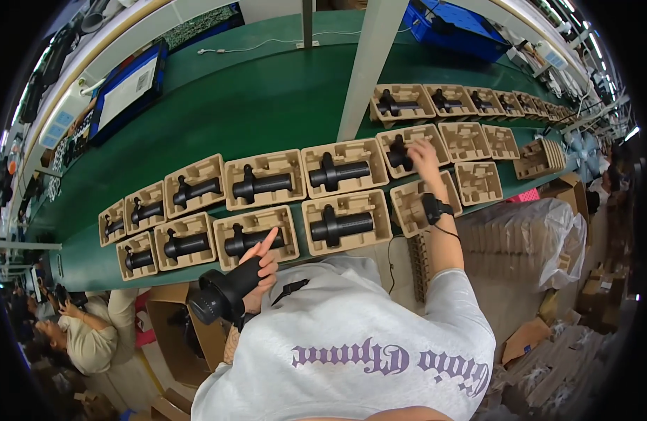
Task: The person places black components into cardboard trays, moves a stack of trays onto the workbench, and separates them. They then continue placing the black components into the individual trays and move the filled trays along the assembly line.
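My left hand [266, 265] is closed around a black tubular device [229, 289] with a wide ribbed end, held near my body in front of the bench; its index finger points up. Farther right, my right hand [423, 156] reaches into a brown moulded pulp tray [436, 136], its fingers bent round the tube end of another black tubular device [399, 153]. Fingers and palm partly cover that tube. A tray without a device [406, 223] lies under my right forearm. Next to it, another tray holds a similar black device [341, 226].
Two rows of pulp trays with black devices run left along the green bench [281, 91]. More filled trays [401, 104] stand behind a white post [369, 67]. Stacked trays [541, 158] sit at right. Plastic-wrapped trays [520, 235] and cartons [176, 330] stand below; another person [92, 337] is at left.
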The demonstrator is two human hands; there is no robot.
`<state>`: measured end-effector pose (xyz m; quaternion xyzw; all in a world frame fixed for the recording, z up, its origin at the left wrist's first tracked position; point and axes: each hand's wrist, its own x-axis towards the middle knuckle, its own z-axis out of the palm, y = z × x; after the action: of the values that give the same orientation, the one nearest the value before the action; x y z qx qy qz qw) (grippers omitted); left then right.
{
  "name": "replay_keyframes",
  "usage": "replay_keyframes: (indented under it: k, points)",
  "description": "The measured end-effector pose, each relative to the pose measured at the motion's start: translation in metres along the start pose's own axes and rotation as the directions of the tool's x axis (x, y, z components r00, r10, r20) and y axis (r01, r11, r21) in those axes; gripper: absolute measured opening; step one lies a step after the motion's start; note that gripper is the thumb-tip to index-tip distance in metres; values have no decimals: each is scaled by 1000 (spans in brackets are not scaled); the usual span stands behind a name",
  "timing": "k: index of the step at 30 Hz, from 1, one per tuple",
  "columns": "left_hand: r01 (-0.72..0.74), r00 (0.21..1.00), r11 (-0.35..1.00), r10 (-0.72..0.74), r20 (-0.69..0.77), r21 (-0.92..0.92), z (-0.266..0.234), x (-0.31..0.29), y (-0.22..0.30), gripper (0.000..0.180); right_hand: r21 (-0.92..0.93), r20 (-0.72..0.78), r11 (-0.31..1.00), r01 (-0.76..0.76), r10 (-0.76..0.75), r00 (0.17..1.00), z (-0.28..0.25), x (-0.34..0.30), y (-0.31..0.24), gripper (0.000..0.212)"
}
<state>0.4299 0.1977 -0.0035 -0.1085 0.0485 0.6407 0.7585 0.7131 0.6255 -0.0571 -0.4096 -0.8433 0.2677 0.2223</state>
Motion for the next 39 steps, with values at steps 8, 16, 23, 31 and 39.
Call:
replay_keyframes:
  k: [8, 16, 23, 31, 39]
  points:
    - [-97, 992, 812, 31, -123, -576, -6, 73, -14, 33, 811, 51, 575, -109, 116, 992, 6, -58, -161, 42]
    - [20, 940, 927, 110, -324, 374, 26, 186, -77, 31, 786, 233, 585, -200, 19, 972, 29, -119, -183, 60]
    - [493, 836, 506, -50, -546, 708, 59, 186, -82, 56, 917, 391, -6, -400, -192, 900, -45, -172, -120, 70]
    - [296, 954, 425, -84, -288, 856, 53, 172, -39, 48, 633, -398, 774, -28, 356, 845, -22, -165, -126, 18]
    - [101, 881, 530, 346, -323, 842, 15, 87, 13, 36, -347, -412, 866, -360, 204, 888, 47, -169, -46, 46]
